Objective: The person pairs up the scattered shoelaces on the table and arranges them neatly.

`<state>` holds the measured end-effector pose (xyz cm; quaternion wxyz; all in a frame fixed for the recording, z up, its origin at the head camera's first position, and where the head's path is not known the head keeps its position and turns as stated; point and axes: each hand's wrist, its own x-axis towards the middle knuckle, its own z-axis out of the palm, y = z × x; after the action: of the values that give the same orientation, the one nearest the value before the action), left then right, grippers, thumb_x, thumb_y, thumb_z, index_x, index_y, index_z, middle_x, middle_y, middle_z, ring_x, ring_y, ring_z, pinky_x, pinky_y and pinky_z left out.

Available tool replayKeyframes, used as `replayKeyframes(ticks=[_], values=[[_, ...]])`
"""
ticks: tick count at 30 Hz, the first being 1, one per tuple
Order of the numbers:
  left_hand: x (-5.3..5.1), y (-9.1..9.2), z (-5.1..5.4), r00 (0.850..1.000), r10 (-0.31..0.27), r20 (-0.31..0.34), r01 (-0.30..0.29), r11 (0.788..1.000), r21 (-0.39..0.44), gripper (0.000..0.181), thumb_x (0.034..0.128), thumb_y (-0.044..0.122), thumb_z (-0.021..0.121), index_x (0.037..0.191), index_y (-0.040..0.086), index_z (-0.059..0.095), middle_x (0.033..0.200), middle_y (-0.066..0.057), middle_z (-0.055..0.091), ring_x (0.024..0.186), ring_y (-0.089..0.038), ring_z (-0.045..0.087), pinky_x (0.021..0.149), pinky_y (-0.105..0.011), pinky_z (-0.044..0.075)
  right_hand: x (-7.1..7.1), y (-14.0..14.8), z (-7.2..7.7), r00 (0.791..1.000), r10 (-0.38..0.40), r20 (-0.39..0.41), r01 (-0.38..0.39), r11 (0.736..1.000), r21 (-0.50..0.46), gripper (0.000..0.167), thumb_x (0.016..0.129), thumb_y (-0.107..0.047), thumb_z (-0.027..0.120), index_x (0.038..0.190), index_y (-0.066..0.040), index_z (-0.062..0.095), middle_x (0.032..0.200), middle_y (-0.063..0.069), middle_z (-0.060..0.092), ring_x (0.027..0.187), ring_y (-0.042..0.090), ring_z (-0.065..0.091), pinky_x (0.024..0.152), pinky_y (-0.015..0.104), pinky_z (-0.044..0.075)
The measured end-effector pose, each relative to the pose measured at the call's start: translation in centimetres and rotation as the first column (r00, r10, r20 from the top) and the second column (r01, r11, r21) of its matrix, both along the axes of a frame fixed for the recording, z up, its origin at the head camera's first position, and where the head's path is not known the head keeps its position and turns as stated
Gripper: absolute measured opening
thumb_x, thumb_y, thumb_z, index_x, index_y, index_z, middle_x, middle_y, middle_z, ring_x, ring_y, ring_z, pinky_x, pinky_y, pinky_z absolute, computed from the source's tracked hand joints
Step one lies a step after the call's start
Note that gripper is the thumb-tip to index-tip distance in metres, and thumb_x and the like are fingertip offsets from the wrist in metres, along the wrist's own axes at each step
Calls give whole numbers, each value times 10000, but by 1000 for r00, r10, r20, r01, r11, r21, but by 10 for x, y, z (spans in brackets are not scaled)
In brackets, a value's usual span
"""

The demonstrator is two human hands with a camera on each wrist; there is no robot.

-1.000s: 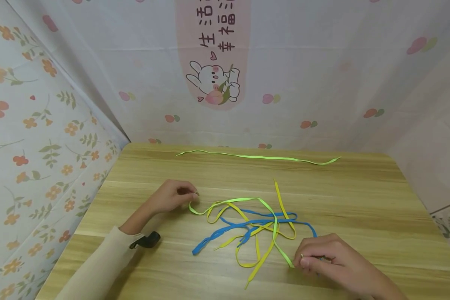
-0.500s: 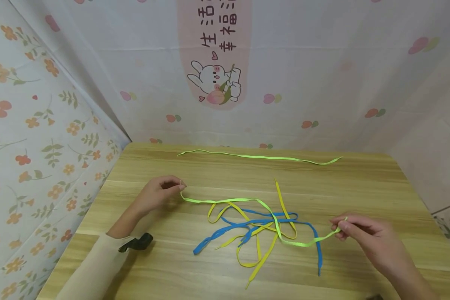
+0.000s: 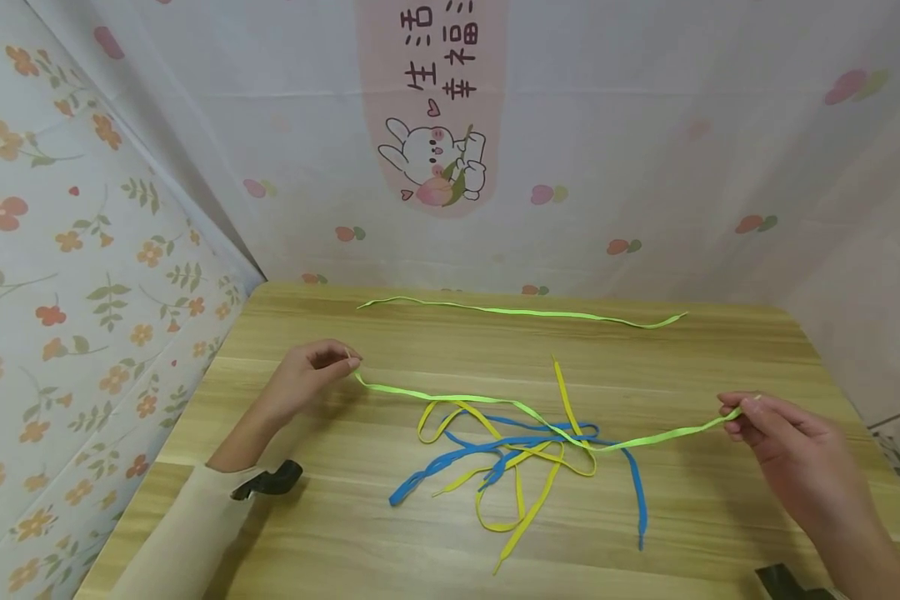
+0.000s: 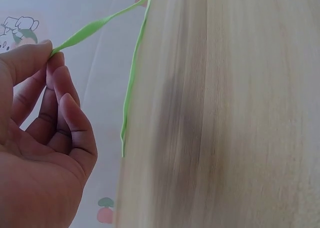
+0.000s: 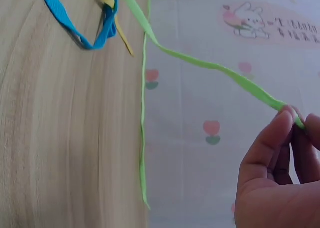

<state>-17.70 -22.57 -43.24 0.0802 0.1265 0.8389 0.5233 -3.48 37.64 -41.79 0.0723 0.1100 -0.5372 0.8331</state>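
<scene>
A light green lace (image 3: 465, 398) stretches between both hands, sagging in the middle over a tangle of laces. My left hand (image 3: 306, 377) pinches one end between thumb and index finger; the left wrist view shows this lace (image 4: 90, 31) rising from the fingertips. At the right, my right hand (image 3: 798, 450) pinches the other end, and in the right wrist view the lace (image 5: 215, 66) runs up and left from its fingers. Blue laces (image 3: 450, 457) and yellow laces (image 3: 525, 546) lie crossed in a loose pile beneath the green one.
Another light green lace (image 3: 540, 313) lies nearly straight along the back of the wooden table (image 3: 307, 533). Behind the table hangs a white cloth (image 3: 607, 150) with a rabbit print, and a flowered cloth (image 3: 67, 283) hangs at the left.
My right hand has moved right and away from me with the green lace's end, letting go of the blue lace near it. My left hand has shifted left, and the green lace is straighter.
</scene>
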Motion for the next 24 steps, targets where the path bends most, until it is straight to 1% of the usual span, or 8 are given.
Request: replayKeyframes(ticks=[5, 9, 11, 15, 17, 21, 23, 24], values=[[-1, -3, -2, 1000, 9, -7, -8, 999, 32, 274, 1100, 176, 709, 1173, -87, 727, 1241, -214, 739, 1060, -172, 677, 912, -314, 566, -2, 8, 0, 1000, -2, 30, 2, 1000, -2, 398, 1153, 123, 339, 1216, 189, 727, 1165, 143, 787, 954, 207, 723, 818, 271, 601], [-1, -5, -4, 1000, 15, 17, -16, 996, 83, 241, 1100, 145, 701, 1131, -93, 716, 1267, -276, 713, 1067, -154, 678, 939, -307, 570, -5, 12, -3, 1000, 23, 8, -23, 1000, -22, 418, 1158, 117, 312, 1239, 193, 715, 1161, 145, 778, 939, 215, 717, 819, 281, 595], [-1, -5, -5, 1000, 19, 23, -22, 995, 101, 229, 1099, 137, 701, 1125, -91, 714, 1263, -287, 710, 1059, -150, 676, 942, -311, 569, -7, 14, -5, 999, 42, -9, -42, 998, -54, 435, 1157, 123, 285, 1246, 207, 702, 1165, 160, 777, 942, 223, 715, 821, 286, 589], [-1, -5, -5, 999, 34, 25, -37, 990, 136, 217, 1093, 132, 712, 1120, -84, 715, 1228, -273, 723, 1037, -150, 674, 940, -296, 560, -9, 20, -8, 999, 39, 3, -39, 993, -109, 446, 1165, 102, 274, 1262, 206, 698, 1170, 171, 777, 925, 235, 698, 815, 292, 570], [-1, -5, -5, 999, 41, 26, -44, 987, 151, 220, 1091, 129, 715, 1128, -88, 713, 1205, -243, 737, 1033, -159, 677, 941, -284, 556, -10, 24, -8, 998, 58, 20, -55, 989, -139, 459, 1174, 83, 269, 1271, 189, 704, 1181, 167, 778, 929, 243, 706, 823, 297, 574], [-1, -6, -5, 998, 44, 34, -49, 983, 178, 222, 1096, 130, 711, 1119, -90, 708, 1200, -208, 740, 1055, -225, 678, 957, -312, 562, -12, 29, -9, 994, 108, 32, -98, 971, -217, 492, 1180, 66, 240, 1267, 184, 710, 1191, 184, 776, 939, 269, 723, 835, 314, 586], [-1, -6, -6, 998, 44, 38, -50, 980, 190, 222, 1099, 138, 708, 1118, -82, 712, 1199, -198, 734, 1057, -247, 671, 963, -337, 563, -13, 31, -10, 993, 110, 42, -96, 960, -261, 492, 1180, 64, 243, 1255, 189, 713, 1184, 198, 772, 929, 285, 721, 826, 325, 591], [-1, -6, -6, 998, 46, 39, -53, 979, 196, 236, 1102, 144, 707, 1127, -90, 709, 1182, -168, 735, 1051, -246, 666, 966, -349, 562, -14, 32, -10, 993, 109, 48, -91, 955, -283, 491, 1181, 60, 245, 1249, 190, 714, 1175, 204, 768, 921, 292, 718, 820, 328, 591]])
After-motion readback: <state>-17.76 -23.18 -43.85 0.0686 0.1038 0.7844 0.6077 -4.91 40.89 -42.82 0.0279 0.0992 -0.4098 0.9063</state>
